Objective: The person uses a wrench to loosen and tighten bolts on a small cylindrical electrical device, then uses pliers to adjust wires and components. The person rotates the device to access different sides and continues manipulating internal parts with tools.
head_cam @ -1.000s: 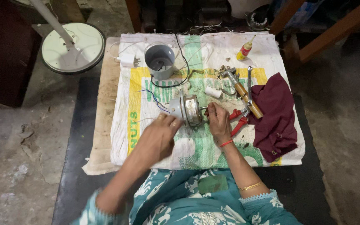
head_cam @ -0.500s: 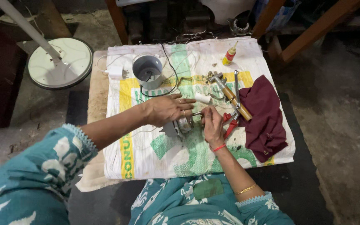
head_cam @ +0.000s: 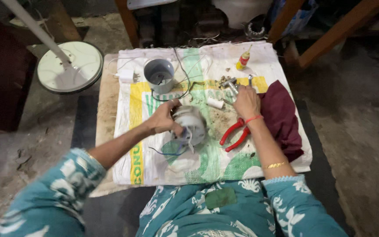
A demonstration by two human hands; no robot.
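Note:
My left hand (head_cam: 164, 118) grips a round grey motor (head_cam: 193, 125) from its left side, holding it over a white printed sack (head_cam: 154, 162); thin wires hang from the motor. My right hand (head_cam: 246, 102) is further back and to the right, its fingers closed over a tool whose metal end (head_cam: 230, 84) sticks out past them. Red-handled pliers (head_cam: 235, 134) lie on the sack just under my right wrist. A small white cylinder (head_cam: 216, 103) lies between the two hands.
A grey cup-shaped housing (head_cam: 159, 74) with a black wire and a white plug (head_cam: 126, 75) sit at the back left. A small yellow and red bottle (head_cam: 242, 60) stands at the back. A maroon cloth (head_cam: 281, 116) lies right. A round white fan base (head_cam: 70, 66) stands on the floor, left.
My right hand left the motor and moved back-right onto the tool. My left hand now holds the motor alone, shifted slightly toward me. The pliers lie uncovered on the sack.

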